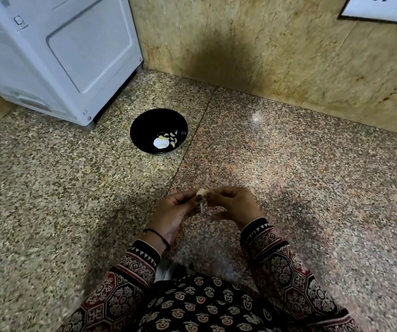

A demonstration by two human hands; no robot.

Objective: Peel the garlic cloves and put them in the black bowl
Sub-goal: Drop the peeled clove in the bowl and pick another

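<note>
A person's left hand (173, 213) and right hand (234, 207) meet above a speckled granite floor (312, 176), fingertips of both pinching a small pale garlic clove (201, 192) held between them, a strip of papery skin (202, 207) dangling below. Well ahead, a glossy round black bowl (158, 131) holding several peeled cloves (172, 140) sits beside a white appliance (56, 51).

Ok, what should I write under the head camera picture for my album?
Over the floor, left hand and right hand pinch a garlic clove; peeled cloves lie in the black bowl.
</note>
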